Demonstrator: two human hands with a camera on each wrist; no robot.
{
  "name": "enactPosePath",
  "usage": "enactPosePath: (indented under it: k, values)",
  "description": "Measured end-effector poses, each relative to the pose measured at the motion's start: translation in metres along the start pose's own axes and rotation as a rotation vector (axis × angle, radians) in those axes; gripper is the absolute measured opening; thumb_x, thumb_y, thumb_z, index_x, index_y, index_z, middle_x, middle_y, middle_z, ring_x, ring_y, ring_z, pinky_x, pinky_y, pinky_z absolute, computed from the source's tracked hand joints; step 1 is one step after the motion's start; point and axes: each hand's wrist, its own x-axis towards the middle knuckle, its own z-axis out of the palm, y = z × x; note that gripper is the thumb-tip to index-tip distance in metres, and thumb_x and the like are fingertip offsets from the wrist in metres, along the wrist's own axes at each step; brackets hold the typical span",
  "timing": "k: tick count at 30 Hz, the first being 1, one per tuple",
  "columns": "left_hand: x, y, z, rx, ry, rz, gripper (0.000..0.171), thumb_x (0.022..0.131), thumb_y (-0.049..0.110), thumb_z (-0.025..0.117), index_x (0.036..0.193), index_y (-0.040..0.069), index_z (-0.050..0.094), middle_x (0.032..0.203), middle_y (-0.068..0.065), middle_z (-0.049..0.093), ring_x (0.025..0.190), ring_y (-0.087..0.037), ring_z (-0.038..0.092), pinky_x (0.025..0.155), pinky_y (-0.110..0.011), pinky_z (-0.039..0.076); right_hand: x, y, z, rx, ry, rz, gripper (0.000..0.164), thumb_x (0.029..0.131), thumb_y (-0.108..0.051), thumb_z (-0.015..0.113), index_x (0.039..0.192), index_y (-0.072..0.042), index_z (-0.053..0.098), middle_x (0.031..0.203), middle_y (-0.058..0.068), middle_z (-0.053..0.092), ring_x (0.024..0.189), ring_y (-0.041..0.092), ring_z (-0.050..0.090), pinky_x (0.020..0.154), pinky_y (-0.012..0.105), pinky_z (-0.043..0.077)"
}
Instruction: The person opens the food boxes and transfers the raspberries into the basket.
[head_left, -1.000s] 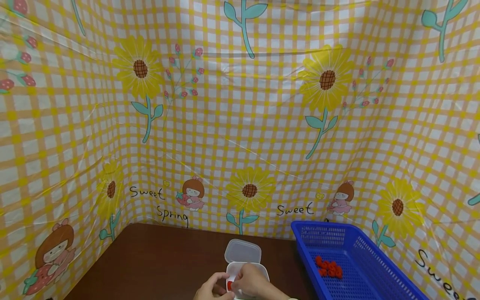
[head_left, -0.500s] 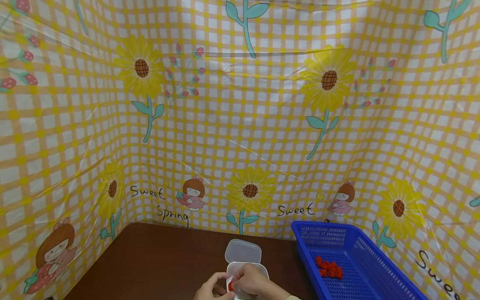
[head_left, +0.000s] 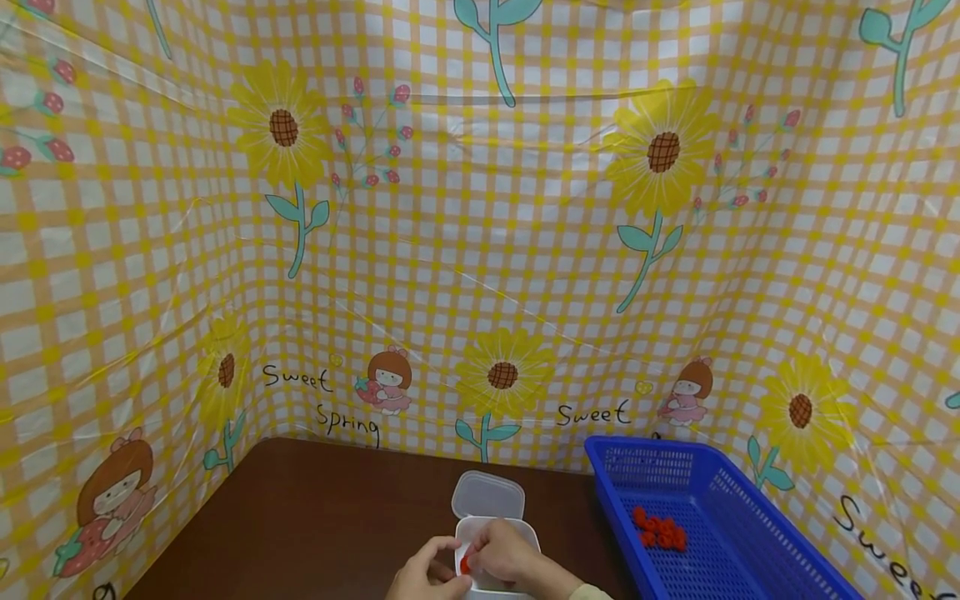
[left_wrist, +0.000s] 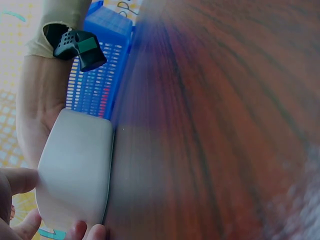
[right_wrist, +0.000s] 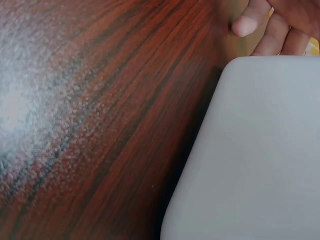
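Note:
A white plastic box stands on the table near the front edge of the head view, its clear lid folded back behind it. My left hand grips the box's left side. In the left wrist view, its thumb and fingers lie against the box wall. Reaching into the box, my right hand pinches a small red piece by the left inner wall. The piece's exact kind is too small to tell. In the right wrist view the box's outer side hides the right fingertips.
To the right stands a blue perforated basket, holding a cluster of several similar red pieces. Dark brown wood-grain table stretches to the left. A checked, flower-printed sheet encloses the back and sides.
The head view has tilted slightly, so the scene sits a little higher. My right hand still pinches the red piece, with only a slight shift of its fingers. The left hand stays on the box.

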Motion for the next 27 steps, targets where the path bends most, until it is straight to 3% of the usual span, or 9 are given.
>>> enactPosePath:
  k: [15,27]
  values:
    - [-0.002,0.007,0.002,0.060,0.041,-0.001,0.045,0.084,0.023,0.078,0.124,0.010,0.062,0.082,-0.002,0.069,0.074,-0.016,0.064,0.065,-0.035,0.050,-0.004,-0.004,-0.003,-0.007,0.008,-0.026,0.008,0.074,0.005,0.069,0.066,0.006,0.068,0.056,-0.008,0.050,0.042,0.002,0.031,0.038,0.015,0.023]
    - [-0.004,0.008,0.002,0.068,0.045,-0.014,0.046,0.084,0.024,0.078,0.125,0.009,0.062,0.081,-0.002,0.068,0.074,-0.016,0.063,0.065,-0.035,0.050,-0.004,-0.015,-0.015,0.007,-0.014,0.027,0.009,0.080,0.000,0.070,0.072,0.001,0.068,0.059,-0.005,0.053,0.042,0.003,0.027,0.038,0.016,0.024]
